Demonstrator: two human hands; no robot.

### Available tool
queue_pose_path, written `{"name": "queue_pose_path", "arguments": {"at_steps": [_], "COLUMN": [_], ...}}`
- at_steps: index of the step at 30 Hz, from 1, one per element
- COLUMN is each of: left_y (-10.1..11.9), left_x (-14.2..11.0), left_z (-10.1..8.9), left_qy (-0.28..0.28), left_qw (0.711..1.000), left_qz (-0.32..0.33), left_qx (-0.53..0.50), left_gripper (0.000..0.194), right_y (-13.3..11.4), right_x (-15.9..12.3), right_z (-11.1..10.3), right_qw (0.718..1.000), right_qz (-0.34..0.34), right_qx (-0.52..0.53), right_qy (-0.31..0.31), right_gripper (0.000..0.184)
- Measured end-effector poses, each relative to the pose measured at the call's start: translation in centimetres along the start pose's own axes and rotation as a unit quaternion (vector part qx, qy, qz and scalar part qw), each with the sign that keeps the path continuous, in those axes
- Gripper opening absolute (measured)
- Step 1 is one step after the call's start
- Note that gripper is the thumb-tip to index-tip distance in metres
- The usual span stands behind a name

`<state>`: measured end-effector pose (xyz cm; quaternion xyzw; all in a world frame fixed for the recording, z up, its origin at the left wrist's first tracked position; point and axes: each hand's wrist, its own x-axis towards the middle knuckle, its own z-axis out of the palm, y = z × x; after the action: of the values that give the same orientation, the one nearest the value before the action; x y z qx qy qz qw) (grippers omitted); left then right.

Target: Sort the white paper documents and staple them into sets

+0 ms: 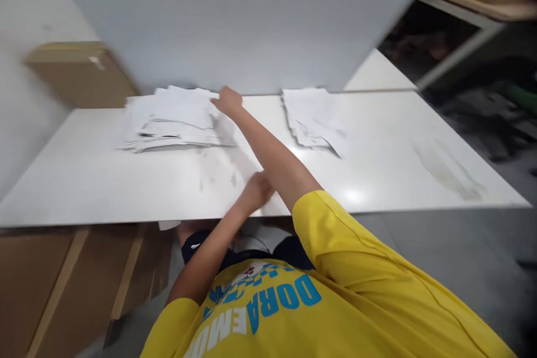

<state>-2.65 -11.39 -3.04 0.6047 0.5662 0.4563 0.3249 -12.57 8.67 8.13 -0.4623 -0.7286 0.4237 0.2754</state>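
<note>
While at edge of left papers [180,114], right hand [229,100] beside bare tabletop [264,109].

hands [257,192] blurred, yellow shirt [323,313] cut off

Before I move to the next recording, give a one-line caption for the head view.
White table: right hand at the wider paper pile, left hand closer in, narrower pile at right.
</note>
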Motion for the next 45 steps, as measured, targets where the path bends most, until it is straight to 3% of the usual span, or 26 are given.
{"name": "queue_pose_path", "arguments": {"at_steps": [2,5,7,9,12,15,18,24,29,31,33,35,36,37,39,42,45], "left_y": [-0.3,-0.7,-0.7,-0.6,-0.5,-0.5,-0.5,-1.0,-1.3,-0.8,0.3,1.9,2.7,3.3,4.1,3.7,2.5], "left_x": [0.2,0.9,1.2,1.2,1.1,0.9,0.9,1.2,0.8,0.3,-0.2,-0.2,0.0,0.3,1.1,2.2,2.7], "left_z": [-0.4,-0.8,-0.8,-0.8,-0.9,-1.0,-1.1,-1.4,-1.4,-0.4,1.4,3.8,5.0,6.1,7.8,8.8,8.8], "left_qy": [-0.081,-0.111,-0.105,-0.096,-0.087,-0.077,-0.065,-0.041,0.059,0.071,0.054,0.030,0.013,-0.008,0.013,0.071,0.109], "left_qw": [0.995,0.961,0.938,0.929,0.926,0.924,0.925,0.921,0.909,0.925,0.963,0.997,0.996,0.982,0.946,0.916,0.908], "left_qz": [0.035,0.124,0.166,0.185,0.189,0.187,0.187,0.206,0.209,0.216,0.182,0.073,0.011,-0.037,-0.076,-0.117,-0.144], "left_qx": [0.042,0.222,0.285,0.305,0.316,0.323,0.325,0.327,0.355,0.306,0.189,0.011,-0.093,-0.187,-0.316,-0.377,-0.378], "left_gripper": [0.015,0.036,0.039,0.040,0.040,0.040,0.040,0.039,0.042,0.042,0.047,0.064,0.072,0.072,0.067,0.054,0.046], "right_y": [1.3,6.1,11.0,16.1,22.1,24.7,25.1,24.5,23.3,22.6,21.9,21.4,21.2,21.0,20.7,20.3,20.1], "right_x": [1.0,0.5,-1.9,-5.1,-9.4,-11.9,-12.8,-13.5,-17.6,-20.3,-23.3,-26.1,-27.5,-28.6,-30.5,-32.1,-32.7], "right_z": [-3.6,-10.7,-15.2,-18.7,-21.1,-21.1,-20.2,-20.1,-20.0,-18.9,-17.2,-15.1,-14.1,-13.1,-11.7,-11.1,-12.8], "right_qw": [0.996,0.983,0.965,0.944,0.928,0.916,0.898,0.878,0.867,0.867,0.873,0.886,0.896,0.906,0.928,0.960,0.981], "right_qz": [-0.060,-0.080,-0.038,0.020,0.080,0.064,0.025,0.022,0.008,-0.020,-0.059,-0.110,-0.137,-0.161,-0.185,-0.164,-0.136], "right_qx": [-0.035,-0.143,-0.242,-0.317,-0.350,-0.348,-0.367,-0.397,-0.355,-0.324,-0.283,-0.241,-0.222,-0.204,-0.166,-0.104,-0.039], "right_qy": [0.047,0.087,0.094,0.089,0.103,0.186,0.242,0.266,0.350,0.379,0.393,0.380,0.360,0.333,0.279,0.202,0.131], "right_gripper": [0.038,0.025,0.030,0.049,0.064,0.045,0.030,0.027,0.027,0.028,0.029,0.030,0.030,0.031,0.033,0.034,0.037]}}
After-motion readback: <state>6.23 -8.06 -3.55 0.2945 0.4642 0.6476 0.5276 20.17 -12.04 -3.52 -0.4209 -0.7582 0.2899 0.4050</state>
